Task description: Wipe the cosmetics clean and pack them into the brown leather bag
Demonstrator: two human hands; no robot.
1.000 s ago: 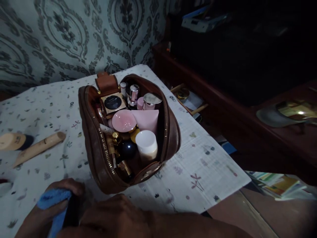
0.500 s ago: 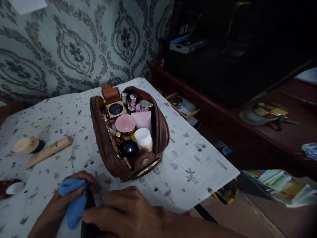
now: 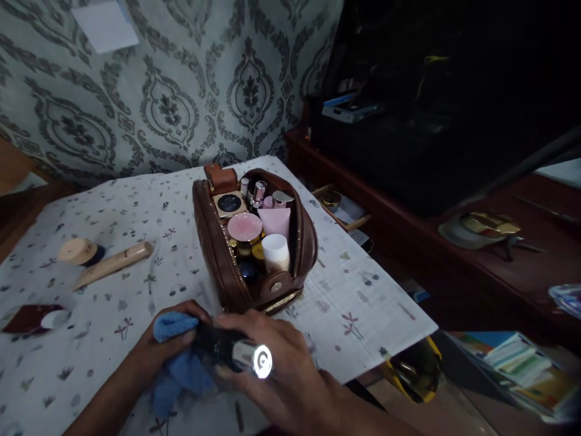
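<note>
My right hand (image 3: 276,369) is closed round a dark bottle with a shiny silver cap (image 3: 247,358), held level just above the table near its front edge. My left hand (image 3: 166,345) pinches a blue cloth (image 3: 175,363) against the bottle's dark end. Right behind both hands stands an open brown leather cosmetic bag (image 3: 218,254), packed with several jars, tubes and compacts, among them a pink lid and a white cap.
The table wears a white flowered cloth (image 3: 136,206). At the left lie a beige tube (image 3: 113,264), a round beige jar (image 3: 80,251) and a dark red compact (image 3: 34,318). A dark wooden cabinet (image 3: 408,206) stands to the right, books on the floor beyond.
The view has pulled back and tilted up. My hands have raised the bottle into sight, its silver cap now facing me, with the blue cloth pressed on it.
</note>
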